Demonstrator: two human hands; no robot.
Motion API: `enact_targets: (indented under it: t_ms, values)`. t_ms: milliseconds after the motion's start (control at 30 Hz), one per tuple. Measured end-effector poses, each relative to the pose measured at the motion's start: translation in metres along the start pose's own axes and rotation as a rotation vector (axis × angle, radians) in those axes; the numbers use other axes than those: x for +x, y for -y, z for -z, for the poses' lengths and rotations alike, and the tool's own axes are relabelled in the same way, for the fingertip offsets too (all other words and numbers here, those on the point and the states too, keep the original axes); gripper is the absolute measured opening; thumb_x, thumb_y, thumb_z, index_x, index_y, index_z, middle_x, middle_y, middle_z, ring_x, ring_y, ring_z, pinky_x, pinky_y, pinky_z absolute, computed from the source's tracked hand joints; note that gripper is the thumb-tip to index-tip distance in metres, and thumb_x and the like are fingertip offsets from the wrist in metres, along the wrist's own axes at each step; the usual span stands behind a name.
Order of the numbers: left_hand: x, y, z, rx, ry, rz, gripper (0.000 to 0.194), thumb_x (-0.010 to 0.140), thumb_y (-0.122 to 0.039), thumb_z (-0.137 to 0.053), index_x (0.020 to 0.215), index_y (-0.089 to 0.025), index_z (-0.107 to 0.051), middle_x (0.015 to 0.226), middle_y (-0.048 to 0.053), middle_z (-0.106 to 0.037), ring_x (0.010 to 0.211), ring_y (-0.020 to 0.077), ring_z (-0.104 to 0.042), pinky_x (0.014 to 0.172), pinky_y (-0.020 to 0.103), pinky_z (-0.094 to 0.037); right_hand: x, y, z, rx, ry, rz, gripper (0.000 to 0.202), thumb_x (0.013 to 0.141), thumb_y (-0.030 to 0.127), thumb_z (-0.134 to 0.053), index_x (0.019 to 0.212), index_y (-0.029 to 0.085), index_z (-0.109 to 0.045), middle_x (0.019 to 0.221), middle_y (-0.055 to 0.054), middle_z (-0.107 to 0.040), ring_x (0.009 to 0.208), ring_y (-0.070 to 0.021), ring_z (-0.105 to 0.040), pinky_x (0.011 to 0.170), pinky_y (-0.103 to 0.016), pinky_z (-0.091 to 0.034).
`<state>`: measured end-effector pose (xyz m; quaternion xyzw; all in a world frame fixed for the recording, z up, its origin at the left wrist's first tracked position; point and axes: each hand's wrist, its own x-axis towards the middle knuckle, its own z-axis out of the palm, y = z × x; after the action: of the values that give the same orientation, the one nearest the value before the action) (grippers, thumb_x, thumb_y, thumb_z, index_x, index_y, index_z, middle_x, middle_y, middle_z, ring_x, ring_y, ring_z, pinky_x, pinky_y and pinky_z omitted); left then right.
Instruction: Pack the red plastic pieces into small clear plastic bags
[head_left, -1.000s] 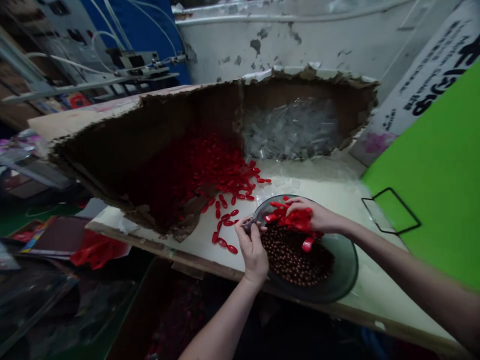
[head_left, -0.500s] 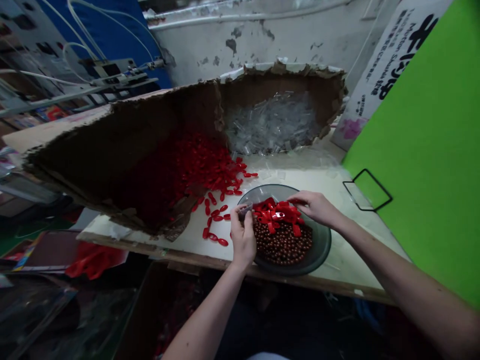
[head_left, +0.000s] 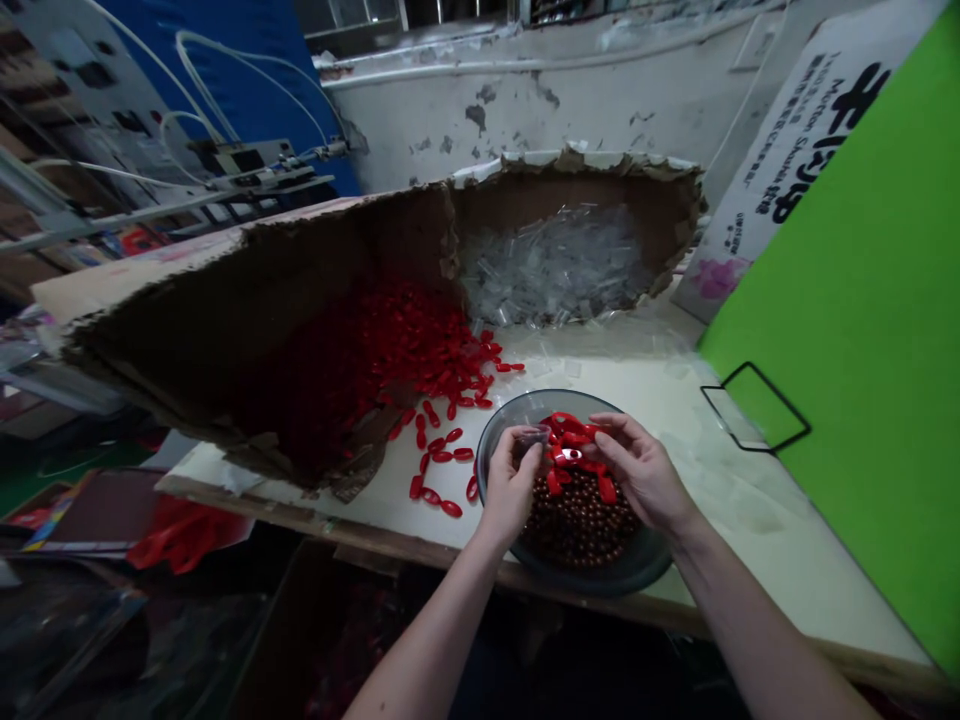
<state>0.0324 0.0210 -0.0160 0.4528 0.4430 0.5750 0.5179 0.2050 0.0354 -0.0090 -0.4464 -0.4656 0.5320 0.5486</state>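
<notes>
My left hand (head_left: 514, 485) is closed on a small clear plastic tube (head_left: 531, 436), held over the left side of a grey bowl (head_left: 651, 580). Curled fingers of my right hand (head_left: 643, 472) touch the red plastic pieces (head_left: 568, 456) heaped in that bowl; whether one is pinched between them cannot be made out. Under the red pieces lie many shiny brown beads (head_left: 581, 525). Several more red pieces (head_left: 442, 455) are scattered on the white table left of the bowl.
Behind stands a torn cardboard box (head_left: 450, 230) with a pile of red pieces (head_left: 405, 335) on the left and clear tubes (head_left: 555, 265) on the right. A green panel (head_left: 847, 370) with a black wire handle (head_left: 757, 408) rises at the right. The table's front edge (head_left: 405, 540) is near.
My right hand has come from the bowl's far rim in toward the red pieces and my left hand, which still holds the clear tube. The camera view has shifted slightly.
</notes>
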Motion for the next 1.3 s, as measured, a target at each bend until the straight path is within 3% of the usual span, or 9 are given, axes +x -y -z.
enact_targets:
  t_ms: [133, 333, 533, 733, 900, 1300]
  values:
    - [0.000, 0.000, 0.001, 0.005, 0.084, 0.017, 0.022, 0.086, -0.031, -0.054, 0.104, -0.018, -0.057, 0.103, 0.007, -0.063, 0.091, 0.0162, -0.060, 0.080, 0.028, -0.051, -0.005, -0.008, 0.000, -0.034, 0.030, -0.011, 0.023, 0.078, 0.035, -0.070, 0.098, 0.025, -0.067, 0.101, -0.002, -0.069, 0.087, -0.0152, -0.066, 0.080, -0.027, -0.054]
    - [-0.001, -0.008, 0.001, -0.018, 0.182, 0.036, 0.022, 0.086, -0.030, -0.054, 0.104, -0.018, -0.059, 0.106, 0.007, -0.063, 0.093, 0.0161, -0.059, 0.081, 0.027, -0.049, -0.007, -0.010, -0.007, -0.109, -0.002, 0.084, 0.015, 0.073, 0.032, -0.075, 0.081, 0.023, -0.066, 0.083, 0.000, -0.068, 0.080, -0.0154, -0.065, 0.077, -0.027, -0.053]
    - [-0.001, -0.006, -0.001, 0.030, 0.191, 0.088, 0.023, 0.084, -0.031, -0.056, 0.104, -0.018, -0.058, 0.094, 0.004, -0.062, 0.080, 0.0136, -0.058, 0.075, 0.025, -0.050, -0.004, 0.003, -0.008, -0.109, -0.084, 0.143, 0.016, 0.078, 0.033, -0.070, 0.076, 0.022, -0.059, 0.104, -0.004, -0.067, 0.089, -0.0169, -0.066, 0.079, -0.030, -0.055]
    - [-0.001, -0.003, 0.000, 0.064, 0.232, 0.109, 0.027, 0.084, -0.035, -0.056, 0.105, -0.019, -0.060, 0.090, 0.003, -0.062, 0.077, 0.0141, -0.057, 0.074, 0.026, -0.049, -0.003, 0.002, -0.006, -0.306, -0.078, 0.228, 0.013, 0.079, 0.032, -0.068, 0.088, 0.025, -0.064, 0.094, -0.003, -0.071, 0.084, -0.0182, -0.067, 0.076, -0.032, -0.056]
    - [-0.001, -0.005, -0.001, 0.047, 0.265, 0.136, 0.029, 0.084, -0.037, -0.056, 0.106, -0.018, -0.059, 0.086, 0.002, -0.059, 0.071, 0.0122, -0.055, 0.069, 0.025, -0.049, -0.005, 0.006, -0.002, -0.572, 0.057, 0.373, 0.020, 0.086, 0.030, -0.060, 0.102, 0.031, -0.071, 0.102, -0.003, -0.070, 0.096, -0.0208, -0.065, 0.086, -0.037, -0.052]
    - [0.000, -0.007, 0.000, 0.002, 0.336, 0.198, 0.031, 0.086, -0.041, -0.053, 0.103, -0.016, -0.055, 0.075, 0.000, -0.051, 0.063, 0.0096, -0.048, 0.056, 0.021, -0.048, -0.008, 0.008, 0.001, -0.694, 0.097, 0.540, 0.028, 0.087, 0.023, -0.058, 0.109, 0.037, -0.069, 0.099, -0.001, -0.070, 0.089, -0.0199, -0.066, 0.079, -0.037, -0.055]
